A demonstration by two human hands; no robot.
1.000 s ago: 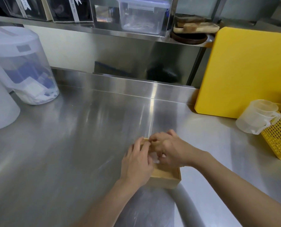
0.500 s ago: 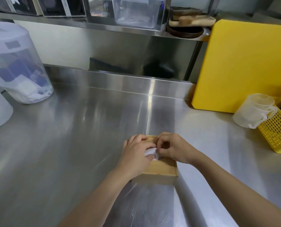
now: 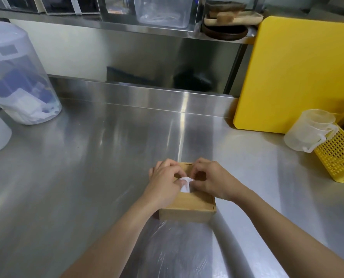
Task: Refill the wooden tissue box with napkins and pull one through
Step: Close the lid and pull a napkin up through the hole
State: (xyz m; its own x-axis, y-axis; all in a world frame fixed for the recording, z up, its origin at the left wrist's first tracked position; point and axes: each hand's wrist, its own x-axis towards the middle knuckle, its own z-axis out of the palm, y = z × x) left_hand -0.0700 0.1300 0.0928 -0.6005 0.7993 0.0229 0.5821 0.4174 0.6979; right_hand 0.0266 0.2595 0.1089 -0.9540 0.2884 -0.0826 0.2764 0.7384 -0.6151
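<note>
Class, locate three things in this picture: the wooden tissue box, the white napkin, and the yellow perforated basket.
Wooden tissue box (image 3: 187, 213): head view, on its near side wall.
White napkin (image 3: 185, 182): head view, on the tuft between the hands.
Yellow perforated basket (image 3: 339, 157): head view, on its mesh side wall.

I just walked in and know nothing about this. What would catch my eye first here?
Probably the big yellow cutting board leaning upright at the right rear of the steel counter. Next, at the near centre, the left hand and right hand meet over a small wooden tissue box, pinching a white napkin that pokes up from its top. A clear lidded container stands far left.
</note>
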